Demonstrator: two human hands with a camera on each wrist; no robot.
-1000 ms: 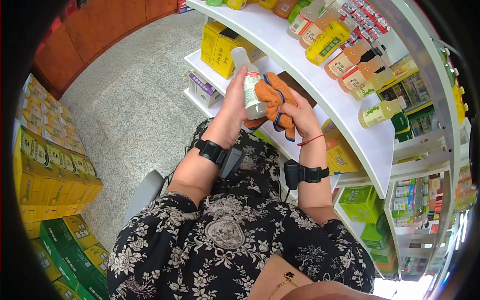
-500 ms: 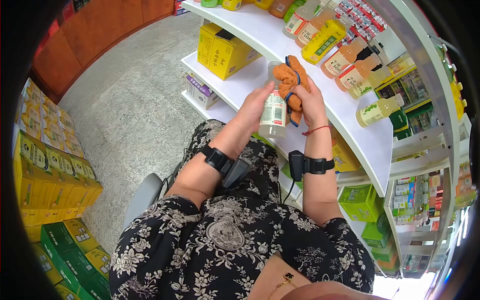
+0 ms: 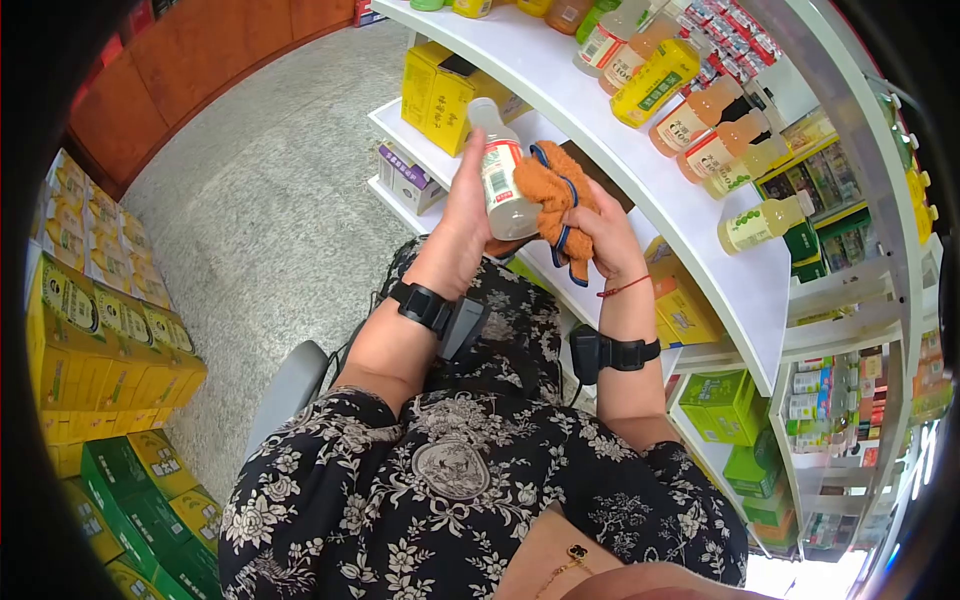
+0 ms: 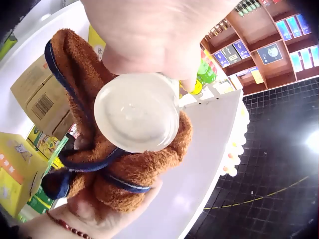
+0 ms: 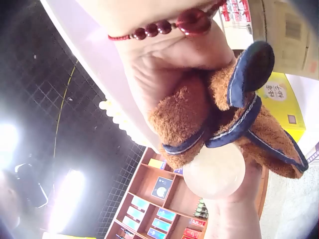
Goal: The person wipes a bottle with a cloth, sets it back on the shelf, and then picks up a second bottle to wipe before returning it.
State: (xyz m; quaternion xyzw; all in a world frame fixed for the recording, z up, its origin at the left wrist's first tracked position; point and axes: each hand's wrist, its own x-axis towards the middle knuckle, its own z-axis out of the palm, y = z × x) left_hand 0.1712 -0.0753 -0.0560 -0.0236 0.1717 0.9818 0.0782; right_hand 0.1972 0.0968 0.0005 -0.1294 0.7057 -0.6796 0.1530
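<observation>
Bottle (image 3: 502, 175) in left fingers (image 3: 473, 160), orange cloth (image 3: 543, 186) against its side

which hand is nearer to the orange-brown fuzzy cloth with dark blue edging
Right. The right hand grips the cloth itself; the left hand holds the translucent plastic bottle with a white label, left of the cloth in the head view.

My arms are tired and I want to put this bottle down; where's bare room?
The upper white shelf is bare between its endmost bottle and near tip, and along its front edge. Farther back, drink bottles crowd it.
</observation>
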